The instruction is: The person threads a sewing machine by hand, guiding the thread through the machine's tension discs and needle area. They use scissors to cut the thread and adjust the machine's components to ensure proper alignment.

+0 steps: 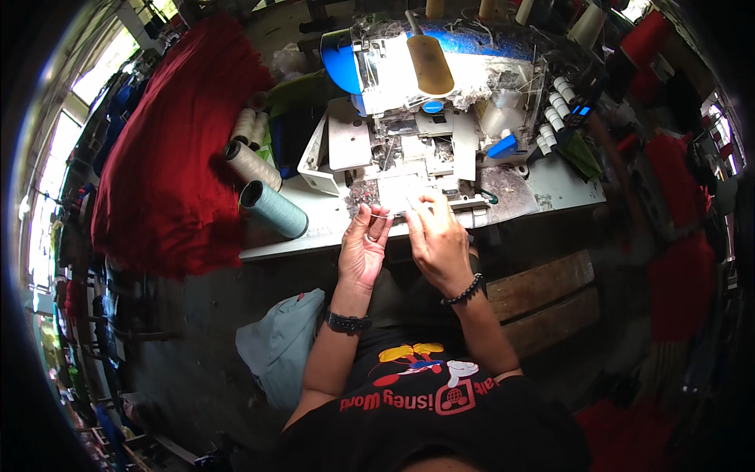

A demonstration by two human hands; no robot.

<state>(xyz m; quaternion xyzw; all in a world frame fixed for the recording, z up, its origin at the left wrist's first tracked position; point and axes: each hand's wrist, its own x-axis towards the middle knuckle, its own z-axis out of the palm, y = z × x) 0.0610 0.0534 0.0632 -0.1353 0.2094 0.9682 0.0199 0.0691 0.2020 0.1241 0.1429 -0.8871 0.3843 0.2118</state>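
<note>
- Stretching across the upper middle of the frame, a white worktop [570, 189] is partly covered by the things set on it.
- The left and upper left of the frame are taken up by a heap of red cloth [173, 157], by which the worktop's left end is bordered.
- A sewing machine [440, 122] with blue and white parts is seen at upper centre, strongly lit and strewn with lint.
- A black T-shirt [377, 436] is worn by the person and is seen at lower centre.
- A slatted wooden seat [543, 285] is seen right of centre, below the worktop.
- A pale blue-green cloth bundle [275, 346] is placed at lower left of centre, beside the left forearm.
- Both hands are raised at the centre of the frame, before the machine: by the left hand [365, 256] a thin pale strand is pinched between thumb and fingers; the right hand [440, 245] is held close by with fingers bent, but whether anything is gripped cannot be told in the glare.
- A teal thread cone [275, 211] is laid on its side left of the hands, near an off-white cone [253, 165].
- A black wristband [348, 322] is worn on the left wrist, a dark beaded bracelet [464, 289] on the right.
- The thin pale strand [380, 215] is located at the left fingertips, at the worktop's front edge.
</note>
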